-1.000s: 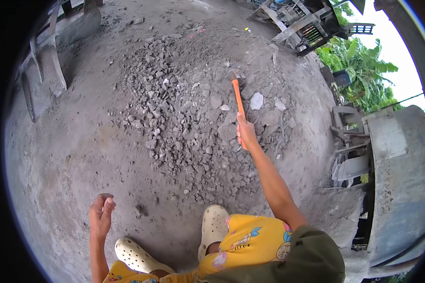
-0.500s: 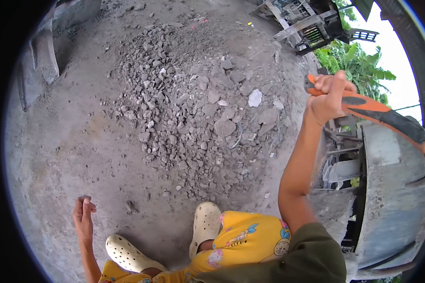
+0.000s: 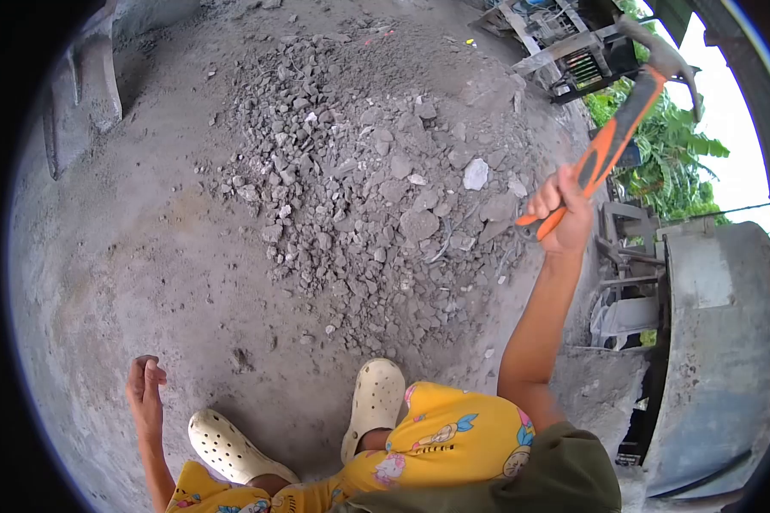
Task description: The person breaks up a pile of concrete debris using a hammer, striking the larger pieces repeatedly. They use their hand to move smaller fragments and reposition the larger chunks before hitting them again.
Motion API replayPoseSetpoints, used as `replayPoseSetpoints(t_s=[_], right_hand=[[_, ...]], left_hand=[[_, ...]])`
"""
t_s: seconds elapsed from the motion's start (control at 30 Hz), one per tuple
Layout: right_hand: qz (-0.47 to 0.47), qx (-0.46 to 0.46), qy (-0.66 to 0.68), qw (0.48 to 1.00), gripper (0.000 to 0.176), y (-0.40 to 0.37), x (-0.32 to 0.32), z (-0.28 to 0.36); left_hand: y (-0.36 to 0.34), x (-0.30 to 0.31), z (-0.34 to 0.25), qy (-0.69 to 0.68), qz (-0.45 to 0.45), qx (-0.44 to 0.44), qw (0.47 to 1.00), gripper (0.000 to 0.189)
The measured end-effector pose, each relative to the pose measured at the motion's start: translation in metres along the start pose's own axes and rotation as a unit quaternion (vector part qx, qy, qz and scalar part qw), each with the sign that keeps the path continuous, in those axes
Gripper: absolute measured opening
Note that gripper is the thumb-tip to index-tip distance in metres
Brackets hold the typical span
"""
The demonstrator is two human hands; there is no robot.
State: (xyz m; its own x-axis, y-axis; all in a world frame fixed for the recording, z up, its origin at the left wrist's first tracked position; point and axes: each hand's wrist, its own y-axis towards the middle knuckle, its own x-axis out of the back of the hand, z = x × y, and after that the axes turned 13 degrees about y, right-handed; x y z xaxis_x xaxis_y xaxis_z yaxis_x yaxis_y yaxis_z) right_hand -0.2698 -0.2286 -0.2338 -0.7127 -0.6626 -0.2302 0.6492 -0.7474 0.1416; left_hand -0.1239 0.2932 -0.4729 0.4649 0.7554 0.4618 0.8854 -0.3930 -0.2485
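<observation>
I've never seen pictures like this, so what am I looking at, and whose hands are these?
There is no robot here, just a person's two bare hands. The camera is worn on that person's head, looking forward and down, so their cream clogs and yellow patterned clothing show at the bottom. The right hand grips an orange and black hammer, raised with its head up. The left hand is off to the side with curled fingers; I can't tell whether it holds anything. On the grey ground lies a spread of broken rubble, with one pale, whitish piece standing out.
</observation>
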Motion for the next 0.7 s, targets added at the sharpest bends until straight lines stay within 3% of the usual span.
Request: replayPoseSetpoints(t_s=[0.07, 0.17, 0.2, 0.27, 0.3, 0.33, 0.37, 0.47, 0.53, 0.7], right_hand=[[0.048, 0.214, -0.027, 0.975, 0.017, 0.016, -0.025, 0.041], [0.024, 0.408, -0.063, 0.911, 0.013, 0.034, -0.052, 0.031], [-0.007, 0.415, -0.032, 0.909, 0.012, 0.034, -0.048, -0.002], [-0.079, 0.261, -0.198, 0.942, 0.01, 0.024, 0.018, -0.102], [-0.065, 0.183, -0.369, 0.909, 0.016, 0.016, 0.068, -0.166], [-0.088, -0.146, -0.412, 0.895, 0.023, 0.005, 0.076, -0.188], [-0.085, -0.262, -0.37, 0.887, 0.024, -0.007, 0.048, -0.181], [-0.069, -0.312, -0.241, 0.916, 0.024, -0.016, 0.027, -0.173], [-0.068, -0.276, -0.22, 0.933, 0.026, -0.014, 0.012, -0.142], [-0.02, 0.046, -0.166, 0.985, 0.024, -0.002, -0.038, -0.015]], left_hand=[[0.009, -0.001, 0.004, -0.004, -0.011, 0.017, 1.0, 0.029], [0.018, -0.011, -0.012, -0.01, -0.015, 0.015, 1.0, 0.03], [0.022, -0.014, -0.017, -0.013, -0.007, -0.002, 1.0, 0.031], [0.026, -0.019, -0.03, -0.001, 0.0, -0.009, 1.0, 0.033], [0.025, -0.02, -0.035, 0.0, 0.003, -0.009, 1.0, 0.033], [0.022, -0.021, -0.04, 0.003, 0.009, -0.009, 1.0, 0.033], [0.02, -0.02, -0.042, 0.007, 0.012, -0.012, 1.0, 0.033], [0.006, -0.01, -0.028, -0.006, -0.007, -0.013, 1.0, 0.034], [-0.003, -0.003, -0.005, -0.022, -0.022, -0.022, 0.999, 0.033], [-0.007, 0.005, 0.022, -0.011, -0.061, 0.047, 0.997, 0.032]])
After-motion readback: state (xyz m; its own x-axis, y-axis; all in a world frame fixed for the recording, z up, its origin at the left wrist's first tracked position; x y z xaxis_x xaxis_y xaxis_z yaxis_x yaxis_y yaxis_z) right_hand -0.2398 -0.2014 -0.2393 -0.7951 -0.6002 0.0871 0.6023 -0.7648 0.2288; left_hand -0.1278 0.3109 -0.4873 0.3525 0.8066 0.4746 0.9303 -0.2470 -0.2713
